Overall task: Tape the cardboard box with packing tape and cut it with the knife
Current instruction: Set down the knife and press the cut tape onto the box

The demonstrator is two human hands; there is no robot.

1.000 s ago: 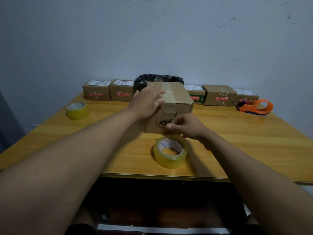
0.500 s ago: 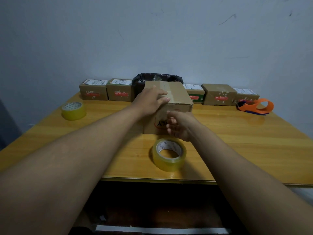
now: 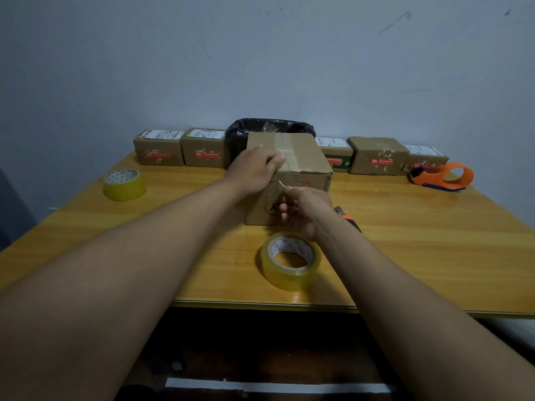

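The brown cardboard box point(image 3: 309, 157) stands mid-table, with a strip of tape point(image 3: 282, 143) running over its top seam and down the front. My left hand point(image 3: 254, 169) lies over the top front edge, holding the box and pressing on the tape. In front of the box, my right hand point(image 3: 307, 209) pinches a thin shiny strip that looks like the tape's loose end. A clear tape roll point(image 3: 289, 270) lies flat just below my right hand. Behind my right wrist an orange and black knife point(image 3: 347, 221) lies on the table, mostly hidden.
A second tape roll point(image 3: 124, 185) sits at the left. An orange tape dispenser point(image 3: 443, 176) lies at the far right. Several small parcels point(image 3: 376, 154) and a black bag point(image 3: 269, 128) line the wall. The table's front edge point(image 3: 260, 305) is close to me.
My right hand rose from low on the box front, just above the roll, to its upper part and pinches the strip. My left hand stayed on the box top. The knife has come into view.
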